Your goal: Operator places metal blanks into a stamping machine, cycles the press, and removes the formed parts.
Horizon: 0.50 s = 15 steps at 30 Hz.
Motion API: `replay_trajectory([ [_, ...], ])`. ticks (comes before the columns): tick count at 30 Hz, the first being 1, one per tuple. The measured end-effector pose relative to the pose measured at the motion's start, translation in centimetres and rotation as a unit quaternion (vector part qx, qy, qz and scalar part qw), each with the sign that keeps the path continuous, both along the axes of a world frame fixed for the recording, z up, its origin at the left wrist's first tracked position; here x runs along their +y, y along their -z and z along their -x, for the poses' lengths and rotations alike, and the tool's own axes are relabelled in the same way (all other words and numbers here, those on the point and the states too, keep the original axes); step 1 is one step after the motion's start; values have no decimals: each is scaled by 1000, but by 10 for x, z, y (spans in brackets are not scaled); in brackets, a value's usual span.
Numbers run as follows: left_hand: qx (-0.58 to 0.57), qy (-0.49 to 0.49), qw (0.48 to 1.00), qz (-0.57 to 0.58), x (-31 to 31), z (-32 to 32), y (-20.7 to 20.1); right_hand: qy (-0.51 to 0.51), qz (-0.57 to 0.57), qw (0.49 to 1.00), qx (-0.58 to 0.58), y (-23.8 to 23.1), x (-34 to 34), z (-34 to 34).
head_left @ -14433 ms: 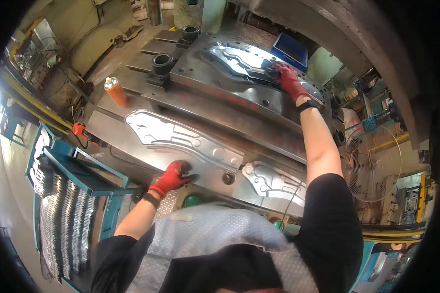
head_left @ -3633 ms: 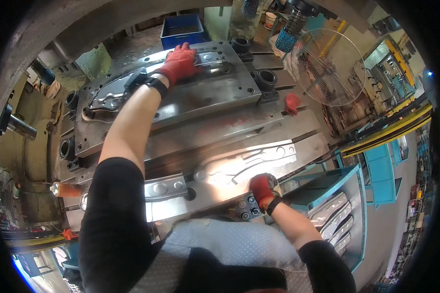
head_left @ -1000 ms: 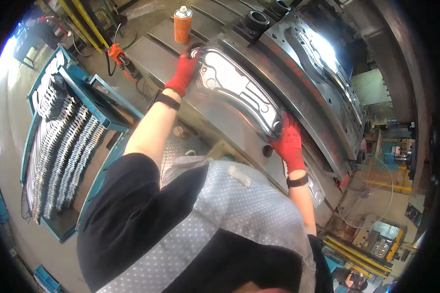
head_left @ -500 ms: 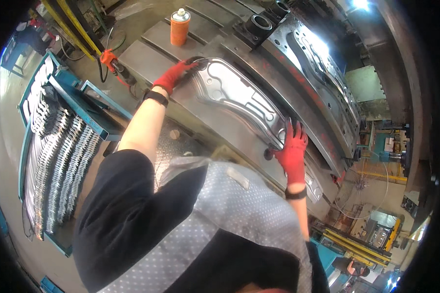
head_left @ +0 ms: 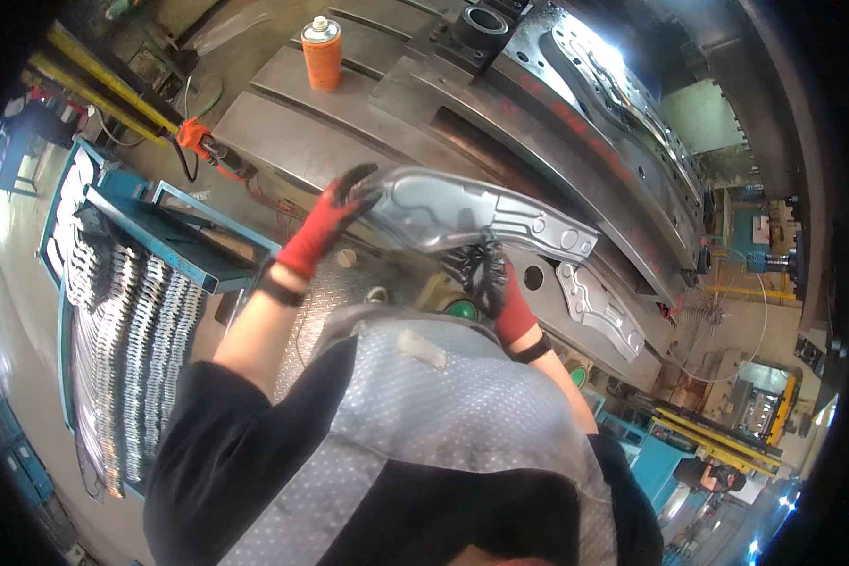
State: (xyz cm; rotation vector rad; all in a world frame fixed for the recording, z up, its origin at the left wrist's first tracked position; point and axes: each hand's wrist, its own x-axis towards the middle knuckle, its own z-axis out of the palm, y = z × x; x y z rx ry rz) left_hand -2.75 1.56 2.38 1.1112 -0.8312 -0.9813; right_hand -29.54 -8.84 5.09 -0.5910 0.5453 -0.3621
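Note:
Between my hands is a long, curved, stamped sheet-metal panel [head_left: 528, 222], silvery with pressed ridges and round recesses. My left hand [head_left: 349, 196], in a red glove with dark fingertips, grips its wide left end. My right hand [head_left: 493, 283], gloved the same way, is closed on the near edge around the middle, palm side turned up. The panel is raised and tilted over the near side of the metal press bed [head_left: 283, 118]. Whether more panels lie under it I cannot tell. A second stamped panel [head_left: 602, 311] lies on the bed to the right of my right hand.
An orange spray can [head_left: 323, 58] stands on the slotted bed. Beyond is a heavy die [head_left: 623, 123] with a round guide bushing. At left, a teal rack [head_left: 165, 236] holds many nested panels. A green button [head_left: 462, 308] sits near my apron. Another person [head_left: 712, 476] is far right.
The panel has come off the bed toward me, uncovering a slot behind it. My right hand has moved left and turned under the near edge; my left hand has come nearer.

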Motion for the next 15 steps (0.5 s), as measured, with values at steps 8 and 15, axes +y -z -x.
replay_trajectory([
  [8,48,75,994,-67,51,0,68,148,-22,982,113,-16,10,42],
  [15,159,225,953,-122,32,8,96,170,-64,978,104,26,5,55],
])
